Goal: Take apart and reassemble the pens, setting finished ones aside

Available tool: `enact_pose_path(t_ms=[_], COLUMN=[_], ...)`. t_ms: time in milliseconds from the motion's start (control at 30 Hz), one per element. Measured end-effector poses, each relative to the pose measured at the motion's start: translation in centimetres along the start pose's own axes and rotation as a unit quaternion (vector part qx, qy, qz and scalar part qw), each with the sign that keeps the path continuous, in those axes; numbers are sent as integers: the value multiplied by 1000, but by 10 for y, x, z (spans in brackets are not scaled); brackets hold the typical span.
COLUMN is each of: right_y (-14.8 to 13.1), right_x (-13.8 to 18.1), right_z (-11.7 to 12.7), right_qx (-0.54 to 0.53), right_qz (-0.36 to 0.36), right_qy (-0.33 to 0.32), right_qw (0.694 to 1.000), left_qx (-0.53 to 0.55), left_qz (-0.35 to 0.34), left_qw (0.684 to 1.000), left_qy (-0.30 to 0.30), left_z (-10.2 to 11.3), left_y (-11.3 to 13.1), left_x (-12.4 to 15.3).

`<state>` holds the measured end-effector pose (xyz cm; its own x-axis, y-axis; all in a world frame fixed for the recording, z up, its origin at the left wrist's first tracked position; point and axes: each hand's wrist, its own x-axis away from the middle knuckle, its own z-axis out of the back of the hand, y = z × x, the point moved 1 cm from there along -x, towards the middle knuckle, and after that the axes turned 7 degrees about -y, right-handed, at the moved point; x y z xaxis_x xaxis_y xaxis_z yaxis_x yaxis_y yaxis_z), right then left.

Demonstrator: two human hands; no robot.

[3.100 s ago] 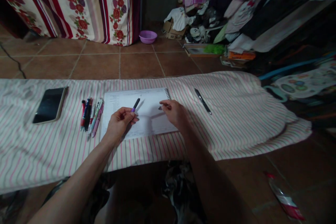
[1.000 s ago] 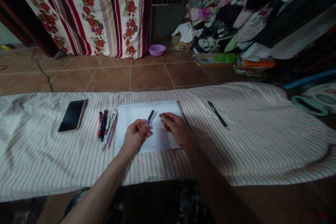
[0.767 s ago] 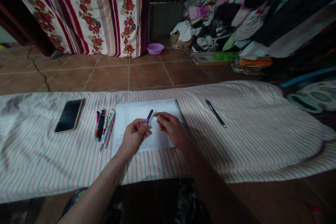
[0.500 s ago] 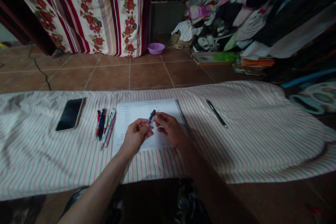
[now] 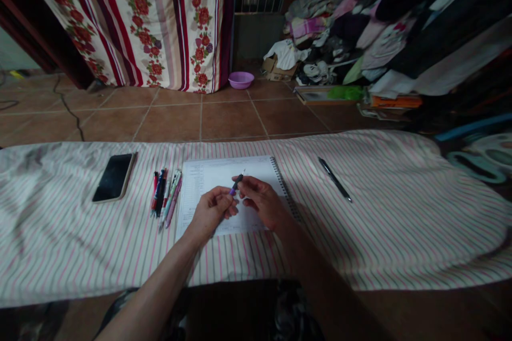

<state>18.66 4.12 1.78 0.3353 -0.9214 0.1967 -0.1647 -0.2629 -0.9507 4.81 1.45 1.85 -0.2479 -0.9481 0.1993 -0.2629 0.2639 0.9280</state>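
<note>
A purple pen with a black grip [image 5: 237, 183] is held at a slant over the open notebook, its pale tip pointing up and away from me. My left hand [image 5: 214, 208] is closed around the purple lower part. Thumb and fingertips of my right hand [image 5: 262, 200] pinch the black part near the tip. Beneath both hands lies the spiral notebook [image 5: 216, 170], a white page with a printed table along its left side and the coil on the right. Part of the page is hidden by my hands.
Several pens [image 5: 167, 197] lie bunched left of the notebook, with a smartphone [image 5: 114, 177] farther left. A black pen [image 5: 335, 179] rests to the right. A striped cloth [image 5: 400, 213] covers the low table. Beyond are a purple basin [image 5: 240, 80] and piled clothes [image 5: 312, 26].
The whole view has shifted slightly, so everything sits a little lower and to the right. My right fingertips now sit closer around the pen's black grip.
</note>
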Motion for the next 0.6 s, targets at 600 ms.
enact_pose_path(t_ms=[600], right_y=[-3], right_x=[0], right_z=[-2], right_qx=[19], right_qz=[34], right_qy=[-13], right_qw=[999], left_qx=[-38], left_qz=[0], left_qw=[999], left_qy=[-30], left_z=[5], left_y=[1], left_x=[0])
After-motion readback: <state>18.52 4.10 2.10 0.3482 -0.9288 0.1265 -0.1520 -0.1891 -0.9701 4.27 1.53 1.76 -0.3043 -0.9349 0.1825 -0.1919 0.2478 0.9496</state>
